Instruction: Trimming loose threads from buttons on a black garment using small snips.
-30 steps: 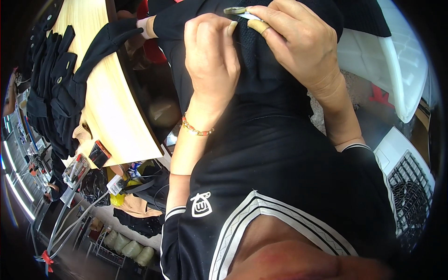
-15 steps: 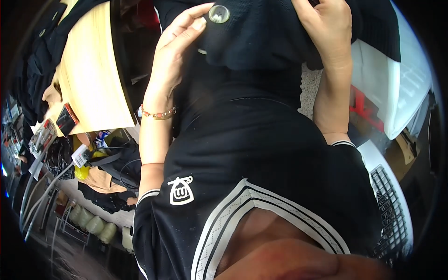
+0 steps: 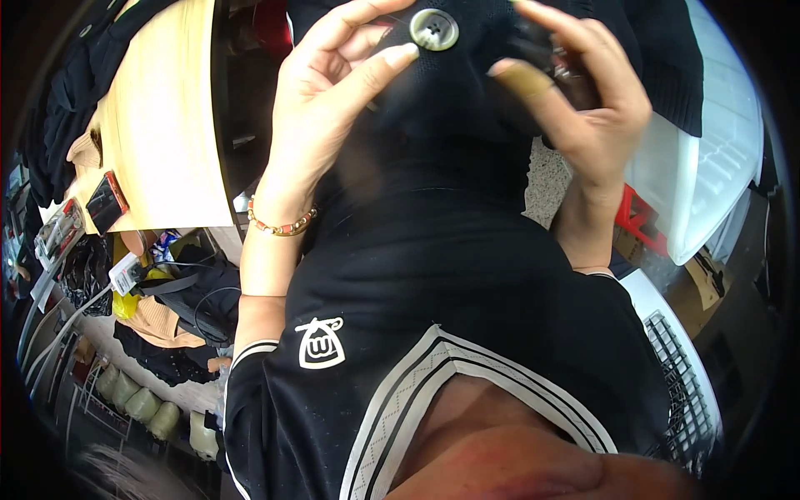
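Observation:
A black knit garment [image 3: 467, 92] is spread over my lap. On it sits a large round button [image 3: 434, 30], grey and cream with a dark centre. My left hand [image 3: 333, 83] pinches the knit beside this button, thumb tip near its lower left edge and index finger above it. To the right, my right hand [image 3: 587, 108] has thumb and index finger apart over the knit. A tan covering wraps its thumb. The other fingers curl around something dark and shiny, blurred and too hidden to name.
At the left is a pale wooden table [image 3: 179, 117] with dark clothing [image 3: 58, 125] and a black-and-red flat object [image 3: 107, 202]. White plastic bins [image 3: 700, 167] stand at the right, near a black wire basket [image 3: 679, 392]. Cables and bags lie at lower left.
The button and the knit have come lower and further right into view. My left hand has moved with them. My right hand has lowered, and its thumb and index finger now show spread.

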Available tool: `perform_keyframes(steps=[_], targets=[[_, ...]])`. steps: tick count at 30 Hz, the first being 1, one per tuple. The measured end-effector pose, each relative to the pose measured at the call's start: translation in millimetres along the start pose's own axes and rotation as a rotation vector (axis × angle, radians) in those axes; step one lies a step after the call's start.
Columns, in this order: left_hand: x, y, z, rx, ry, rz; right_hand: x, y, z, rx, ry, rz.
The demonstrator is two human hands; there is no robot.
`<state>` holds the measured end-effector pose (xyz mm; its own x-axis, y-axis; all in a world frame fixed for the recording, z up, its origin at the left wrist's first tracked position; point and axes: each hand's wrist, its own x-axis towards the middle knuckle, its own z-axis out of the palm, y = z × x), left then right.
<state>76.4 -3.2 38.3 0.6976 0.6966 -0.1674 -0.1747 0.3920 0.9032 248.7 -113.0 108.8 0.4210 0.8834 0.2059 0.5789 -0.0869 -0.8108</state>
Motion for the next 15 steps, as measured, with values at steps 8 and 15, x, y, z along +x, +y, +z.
perform_keyframes(steps=[8,15], targets=[[2.0,-10.1,2.7,0.162,-0.025,0.224,10.9,30.4,23.2,0.036,0.005,-0.336],[3.8,-9.4,10.8,0.102,-0.021,0.241,6.3,63.0,32.6,-0.064,0.030,-0.577]])
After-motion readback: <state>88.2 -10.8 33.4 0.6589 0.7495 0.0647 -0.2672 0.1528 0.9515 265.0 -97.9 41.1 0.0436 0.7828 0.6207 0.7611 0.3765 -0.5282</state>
